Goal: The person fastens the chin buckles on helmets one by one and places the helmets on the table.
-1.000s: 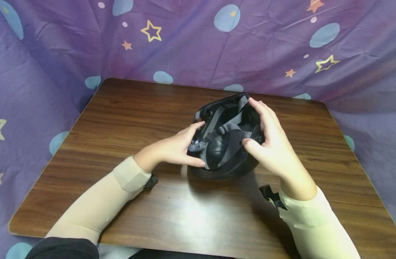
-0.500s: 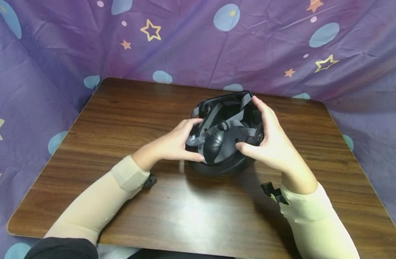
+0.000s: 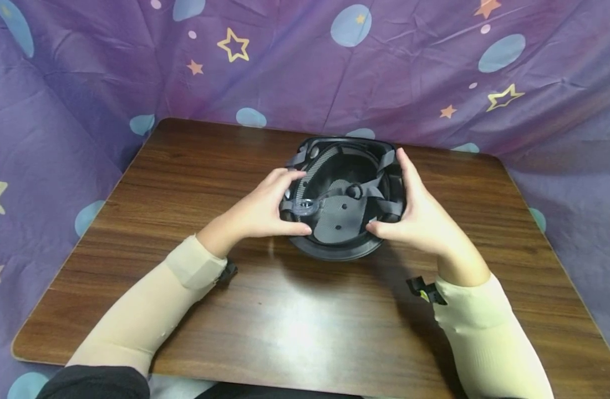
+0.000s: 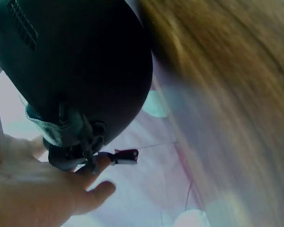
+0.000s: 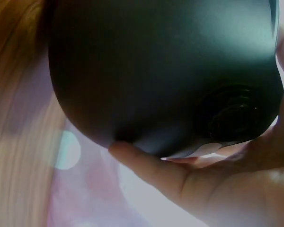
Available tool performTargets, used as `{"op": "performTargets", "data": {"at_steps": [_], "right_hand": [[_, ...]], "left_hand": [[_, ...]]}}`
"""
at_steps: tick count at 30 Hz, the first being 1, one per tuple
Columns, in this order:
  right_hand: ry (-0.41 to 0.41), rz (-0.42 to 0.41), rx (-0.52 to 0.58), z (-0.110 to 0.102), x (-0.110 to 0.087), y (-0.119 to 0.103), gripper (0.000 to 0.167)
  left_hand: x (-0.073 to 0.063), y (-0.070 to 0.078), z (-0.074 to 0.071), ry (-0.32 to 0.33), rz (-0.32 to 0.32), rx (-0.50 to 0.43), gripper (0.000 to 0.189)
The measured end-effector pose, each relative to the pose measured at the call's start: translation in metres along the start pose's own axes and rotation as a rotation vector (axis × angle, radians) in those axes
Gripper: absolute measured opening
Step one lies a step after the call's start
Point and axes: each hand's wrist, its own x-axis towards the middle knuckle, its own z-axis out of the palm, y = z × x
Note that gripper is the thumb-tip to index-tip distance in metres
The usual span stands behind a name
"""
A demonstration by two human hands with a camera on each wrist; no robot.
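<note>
A black helmet [image 3: 340, 219] is held over the table with its hollow side turned up toward the head camera. Grey straps [image 3: 372, 188] cross its inside, and a clear plastic piece [image 3: 305, 207] sits on the left strap. My left hand [image 3: 255, 213] grips the helmet's left side, thumb over the near rim. On the opposite side my right hand [image 3: 427, 224] grips it, thumb reaching over the rim. In the left wrist view the dark outer shell [image 4: 85, 61] shows, with a strap and dial by the fingers. The right wrist view shows the smooth shell [image 5: 146, 75], with a round ridged part.
The brown wooden table [image 3: 195, 166] extends around the hands. Behind it hangs a purple cloth [image 3: 285, 83] with stars and blue spots. Small black devices [image 3: 427, 291] are strapped at the wrists.
The helmet has turned and tilted between my hands, so its inside faces the head camera more squarely. It has shifted slightly toward the back. Both hands keep their grip.
</note>
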Motion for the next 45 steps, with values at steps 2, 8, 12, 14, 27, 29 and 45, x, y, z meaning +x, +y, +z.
{"op": "performTargets", "data": {"at_steps": [2, 8, 12, 14, 27, 29, 45], "right_hand": [[-0.01, 0.01, -0.001, 0.0, 0.001, 0.003, 0.138], [-0.05, 0.023, -0.001, 0.0, 0.006, 0.01, 0.139], [-0.078, 0.019, 0.008, 0.0, 0.009, 0.014, 0.143], [-0.087, 0.012, 0.021, 0.0, 0.009, 0.016, 0.145], [-0.075, 0.022, 0.034, 0.003, 0.009, 0.018, 0.137], [0.007, 0.011, -0.038, 0.007, 0.006, 0.006, 0.129], [-0.037, -0.366, -0.223, 0.09, 0.011, -0.073, 0.071]], "left_hand": [[-0.001, 0.002, -0.001, 0.006, -0.005, 0.035, 0.111], [-0.003, 0.006, -0.004, 0.04, 0.007, 0.118, 0.111], [-0.004, 0.008, -0.006, 0.05, 0.015, 0.158, 0.111], [-0.003, 0.01, -0.007, 0.051, 0.02, 0.177, 0.111], [-0.004, 0.014, -0.017, 0.077, 0.002, 0.17, 0.109], [-0.003, 0.012, -0.022, 0.151, -0.026, 0.104, 0.101], [0.005, -0.02, -0.021, 0.103, -0.114, -0.37, 0.055]]}}
